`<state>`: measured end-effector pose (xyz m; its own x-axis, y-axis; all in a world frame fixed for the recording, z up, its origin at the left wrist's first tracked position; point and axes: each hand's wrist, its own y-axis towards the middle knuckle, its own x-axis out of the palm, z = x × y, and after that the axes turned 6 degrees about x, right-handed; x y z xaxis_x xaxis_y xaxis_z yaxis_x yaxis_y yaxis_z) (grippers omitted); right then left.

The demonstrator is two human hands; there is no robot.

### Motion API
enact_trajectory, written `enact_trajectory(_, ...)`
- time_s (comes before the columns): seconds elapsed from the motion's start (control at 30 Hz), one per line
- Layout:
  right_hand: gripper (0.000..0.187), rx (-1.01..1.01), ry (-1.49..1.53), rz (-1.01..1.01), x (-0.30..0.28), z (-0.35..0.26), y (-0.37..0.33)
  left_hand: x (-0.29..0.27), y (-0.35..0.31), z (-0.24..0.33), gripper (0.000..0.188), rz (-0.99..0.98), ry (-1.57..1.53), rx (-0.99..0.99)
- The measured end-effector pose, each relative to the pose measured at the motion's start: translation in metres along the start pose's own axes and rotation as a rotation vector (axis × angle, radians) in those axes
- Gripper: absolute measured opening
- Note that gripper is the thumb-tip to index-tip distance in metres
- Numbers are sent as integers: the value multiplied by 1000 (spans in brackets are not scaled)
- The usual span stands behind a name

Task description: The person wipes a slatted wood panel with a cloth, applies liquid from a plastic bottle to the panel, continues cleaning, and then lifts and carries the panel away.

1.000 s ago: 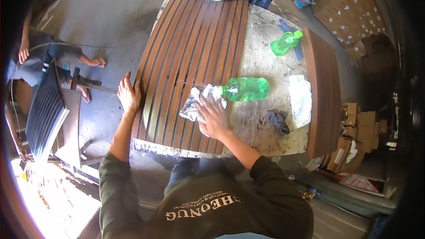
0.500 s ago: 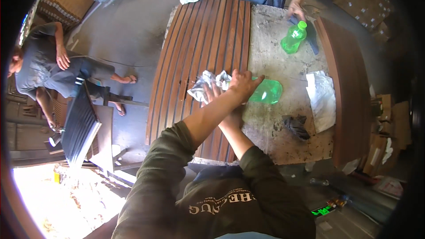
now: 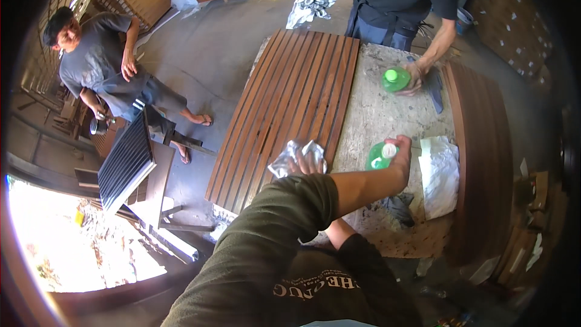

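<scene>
Your L hand [image 3: 400,160] clamped on green plastic bottle [image 3: 378,156] — R hand [image 3: 307,165] pressed flat, fingers apart, on crumpled white rag [image 3: 296,154] on slatted brown wood panel [image 3: 290,103].

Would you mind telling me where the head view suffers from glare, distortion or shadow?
Head view: sunlight blows out the lower-left floor; fisheye bends the slatted wooden panel and darkens the rim; the green bottle in the left hand stays sharp and evenly lit.
</scene>
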<state>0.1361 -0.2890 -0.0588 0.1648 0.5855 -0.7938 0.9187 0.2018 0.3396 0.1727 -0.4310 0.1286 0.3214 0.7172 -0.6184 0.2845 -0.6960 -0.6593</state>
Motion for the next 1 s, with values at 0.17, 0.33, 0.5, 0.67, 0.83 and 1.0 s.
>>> enact_trajectory(0.17, 80, 198, -329, -376, -29, 23, 63, 12, 21, 41, 40, 22, 116, -270)
enact_trajectory(0.33, 77, 392, -380, -379, -2, 15, 92, 16, -3, 37, 43, 327, 64, -200)
enact_trajectory(0.5, 78, 79, -356, -586, -11, -18, 41, 104, -127, 6, 37, 1181, -805, -387)
enact_trajectory(0.67, 110, 418, -528, -403, -2, 42, 170, 414, -210, 13, 65, 539, -933, -1399)
enact_trajectory(0.83, 86, 322, -556, -254, 84, -16, 148, 466, -220, 55, 59, 499, -1606, -1342)
enact_trajectory(1.0, 73, 92, -268, -362, 63, -97, 36, 480, -211, 67, 45, 603, -1664, -1313)
